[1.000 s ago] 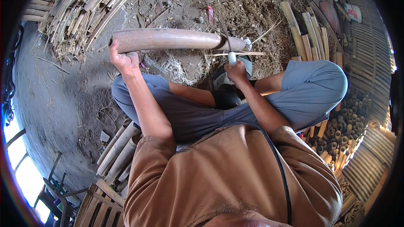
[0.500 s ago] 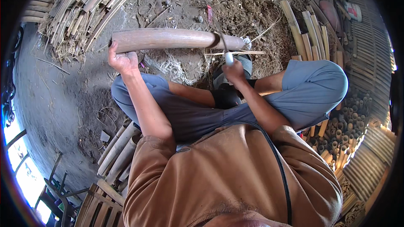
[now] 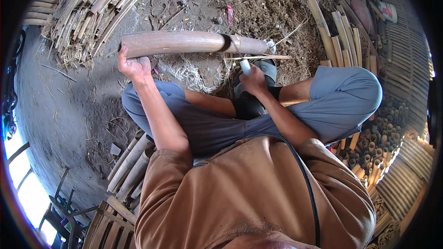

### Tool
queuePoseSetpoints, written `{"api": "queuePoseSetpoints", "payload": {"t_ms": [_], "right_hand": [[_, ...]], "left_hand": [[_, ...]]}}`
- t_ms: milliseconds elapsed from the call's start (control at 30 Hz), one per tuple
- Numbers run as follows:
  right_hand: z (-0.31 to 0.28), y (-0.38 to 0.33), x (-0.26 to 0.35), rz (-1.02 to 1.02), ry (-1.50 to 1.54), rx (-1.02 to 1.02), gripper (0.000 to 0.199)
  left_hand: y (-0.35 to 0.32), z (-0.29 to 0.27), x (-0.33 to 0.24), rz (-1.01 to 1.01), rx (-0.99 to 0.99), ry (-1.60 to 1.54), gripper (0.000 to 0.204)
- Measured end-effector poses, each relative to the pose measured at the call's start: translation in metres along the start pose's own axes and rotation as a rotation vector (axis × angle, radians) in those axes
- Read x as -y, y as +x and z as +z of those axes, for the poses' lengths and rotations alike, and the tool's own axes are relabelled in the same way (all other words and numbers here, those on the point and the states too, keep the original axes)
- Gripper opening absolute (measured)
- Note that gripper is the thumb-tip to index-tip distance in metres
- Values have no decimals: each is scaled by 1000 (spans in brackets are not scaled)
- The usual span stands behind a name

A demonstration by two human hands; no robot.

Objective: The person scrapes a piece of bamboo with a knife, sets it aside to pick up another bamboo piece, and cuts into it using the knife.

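Note:
A thick brown bamboo pole (image 3: 184, 42) lies crosswise in front of my crossed legs. My left hand (image 3: 134, 67) is closed around its left end, thumb over the rim. The right end reaches down toward whitish scraps near my shoe. My right hand (image 3: 254, 80) grips the white handle of a knife (image 3: 245, 67) just on the near side of the pole. Its blade is hard to make out now. A dark band crosses the pole left of the handle; whether it is shadow or blade I cannot tell.
Split bamboo strips (image 3: 101, 4) are heaped at the far left. Cut bamboo lengths (image 3: 339, 37) stand at the right, with many short tubes (image 3: 380, 138) stacked nearer. More bamboo pieces (image 3: 131, 168) lie by my left side, beside a slatted wooden seat (image 3: 108, 230). Shavings (image 3: 277, 0) litter the ground.
My right hand and the knife have shifted slightly left and toward me; the raised blade seen earlier is not clear now. The dark band has slid left along the pole. My left hand is nearly still.

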State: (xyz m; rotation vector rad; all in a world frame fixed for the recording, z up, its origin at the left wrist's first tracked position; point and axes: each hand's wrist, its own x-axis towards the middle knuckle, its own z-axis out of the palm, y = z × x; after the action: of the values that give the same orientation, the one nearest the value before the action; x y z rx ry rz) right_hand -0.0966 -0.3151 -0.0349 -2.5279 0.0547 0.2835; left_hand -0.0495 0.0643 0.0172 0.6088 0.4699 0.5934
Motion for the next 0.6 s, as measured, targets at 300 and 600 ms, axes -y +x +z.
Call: {"api": "queuePoseSetpoints", "payload": {"t_ms": [300, 600], "right_hand": [[-14, -7, 13, 130, 80, 67, 37], [-1, 3, -3, 84, 152, 70, 32]], "left_hand": [[1, 0, -2, -1, -13, -15, 56], [-6, 6, -2, -21, -41, -19, 54]]}}
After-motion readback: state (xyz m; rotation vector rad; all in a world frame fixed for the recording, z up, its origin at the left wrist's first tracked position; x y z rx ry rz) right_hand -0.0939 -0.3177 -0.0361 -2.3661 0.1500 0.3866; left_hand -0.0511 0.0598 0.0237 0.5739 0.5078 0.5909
